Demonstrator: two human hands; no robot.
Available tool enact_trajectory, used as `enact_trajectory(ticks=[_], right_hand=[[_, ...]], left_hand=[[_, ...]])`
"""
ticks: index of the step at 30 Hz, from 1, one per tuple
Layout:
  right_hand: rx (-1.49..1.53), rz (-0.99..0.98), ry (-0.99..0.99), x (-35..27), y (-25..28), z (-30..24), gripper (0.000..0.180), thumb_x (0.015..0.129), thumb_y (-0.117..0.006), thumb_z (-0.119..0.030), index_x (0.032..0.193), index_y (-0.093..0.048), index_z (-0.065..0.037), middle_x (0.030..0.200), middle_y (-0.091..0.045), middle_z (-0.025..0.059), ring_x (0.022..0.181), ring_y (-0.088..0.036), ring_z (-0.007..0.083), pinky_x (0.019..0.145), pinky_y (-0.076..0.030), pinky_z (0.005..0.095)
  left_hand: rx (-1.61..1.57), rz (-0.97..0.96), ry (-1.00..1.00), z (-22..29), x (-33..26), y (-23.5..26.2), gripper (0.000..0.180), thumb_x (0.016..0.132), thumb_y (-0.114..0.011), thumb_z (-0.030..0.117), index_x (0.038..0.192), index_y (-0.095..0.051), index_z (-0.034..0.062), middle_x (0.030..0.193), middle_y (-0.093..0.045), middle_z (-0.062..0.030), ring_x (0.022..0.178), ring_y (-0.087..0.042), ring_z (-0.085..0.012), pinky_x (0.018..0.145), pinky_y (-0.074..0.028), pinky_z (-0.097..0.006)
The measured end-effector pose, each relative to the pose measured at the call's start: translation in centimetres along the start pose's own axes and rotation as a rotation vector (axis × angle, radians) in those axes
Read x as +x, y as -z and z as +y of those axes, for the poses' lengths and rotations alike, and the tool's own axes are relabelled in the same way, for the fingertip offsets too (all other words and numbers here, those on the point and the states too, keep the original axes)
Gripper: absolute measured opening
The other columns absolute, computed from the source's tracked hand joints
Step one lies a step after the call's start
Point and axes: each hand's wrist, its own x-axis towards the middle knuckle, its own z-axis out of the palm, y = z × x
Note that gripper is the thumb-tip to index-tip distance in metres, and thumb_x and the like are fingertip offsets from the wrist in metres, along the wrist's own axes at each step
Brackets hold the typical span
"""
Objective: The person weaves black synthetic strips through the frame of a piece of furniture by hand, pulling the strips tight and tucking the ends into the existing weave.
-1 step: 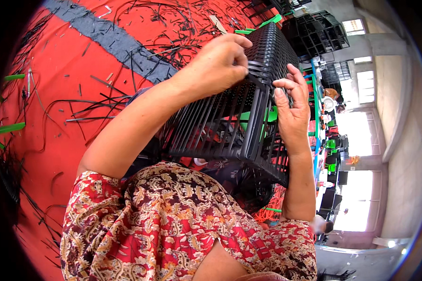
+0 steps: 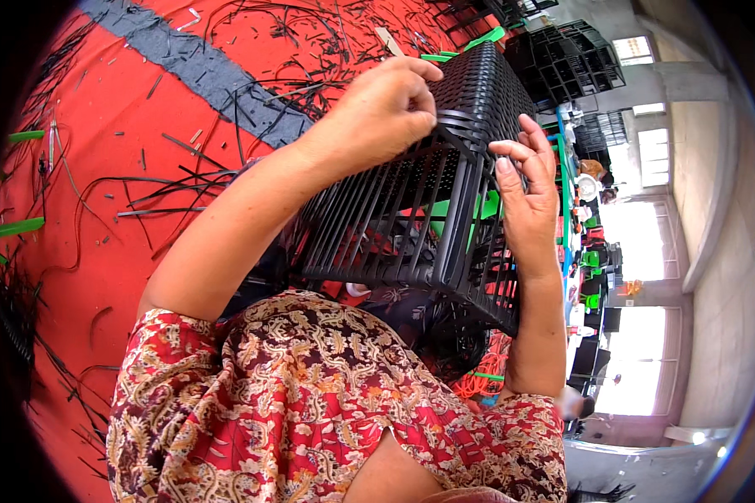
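A black woven frame (image 2: 450, 243) stands in front of me, tilted in the picture. Its far part is tightly woven (image 2: 482, 80), while the near part shows bare parallel strands (image 2: 369, 226). My left hand (image 2: 386, 105) is above the near edge of the weave, fingers curled and thumb pressed in. A flat black weaving strip (image 2: 455, 141) runs from its fingertips toward the frame's corner post. At the right side of that corner my right hand (image 2: 528, 189) has its fingers loosely bent and apart, thumb raised. I see nothing held in it.
Black strip offcuts (image 2: 184, 189) litter the red floor covering (image 2: 101, 277), which a grey band (image 2: 193, 75) crosses. More black frames (image 2: 566, 63) are stacked at the far right. Orange strands (image 2: 486, 369) lie beside my right elbow. Another person (image 2: 572, 404) is farther right.
My left hand has shifted slightly left, away from the corner. My right hand has moved a little to the right. The frame stays nearly in place.
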Motion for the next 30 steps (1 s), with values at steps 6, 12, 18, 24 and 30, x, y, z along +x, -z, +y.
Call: enact_trajectory(ticks=[6,12,18,24,30], right_hand=[[0.118,-0.241,-0.074,2.1,0.9,-1.1,0.020,0.089,-0.060,-0.021,0.088,-0.068,-0.003,0.129,-0.047,0.0174,0.125,-0.040,0.0268,0.101,-0.031,0.0377],[0.415,-0.290,-0.265,3.0,0.4,-0.8,0.023,0.089,-0.061,-0.018,0.072,-0.065,-0.002,0.129,-0.048,0.0177,0.122,-0.042,0.0218,0.097,-0.032,0.0324],[0.595,-0.191,-0.320,2.1,0.4,-0.3,0.021,0.089,-0.058,-0.015,0.073,-0.059,-0.002,0.137,-0.042,0.0182,0.111,-0.047,0.0148,0.095,-0.034,0.0284],[0.354,-0.213,-0.222,2.2,-0.1,-1.1,0.014,0.087,-0.063,-0.015,0.082,-0.064,-0.003,0.133,-0.046,0.0149,0.118,-0.045,0.0174,0.091,-0.037,0.0287],[0.182,0.049,-0.151,-0.3,6.6,-0.8,0.019,0.087,-0.059,-0.015,0.101,-0.063,-0.003,0.130,-0.051,0.0118,0.110,-0.049,0.0160,0.092,-0.037,0.0293]], left_hand=[[-0.526,-0.035,0.192,0.6,0.0,0.5,0.013,0.081,-0.060,0.012,0.084,-0.059,-0.0005,0.106,-0.057,-0.0090,0.078,-0.054,-0.0059,0.073,-0.045,-0.021],[-0.714,-0.047,0.257,0.2,-0.4,-0.4,0.020,0.084,-0.061,0.015,0.095,-0.059,-0.0016,0.095,-0.059,-0.0046,0.076,-0.055,-0.0058,0.073,-0.045,-0.021],[-0.901,-0.054,0.372,0.6,-2.3,-0.9,0.027,0.087,-0.063,0.020,0.104,-0.059,-0.0013,0.086,-0.060,0.0004,0.073,-0.057,-0.0055,0.066,-0.045,-0.019],[-0.883,-0.073,0.292,0.5,-1.9,-2.9,0.017,0.089,-0.061,0.023,0.093,-0.065,0.0066,0.071,-0.058,0.0041,0.060,-0.054,-0.0034,0.055,-0.044,-0.019],[-0.272,0.525,0.281,-11.1,-1.0,7.2,0.019,0.086,-0.062,0.025,0.092,-0.066,0.0065,0.067,-0.055,0.0029,0.055,-0.045,-0.0064,0.049,-0.035,-0.022]])
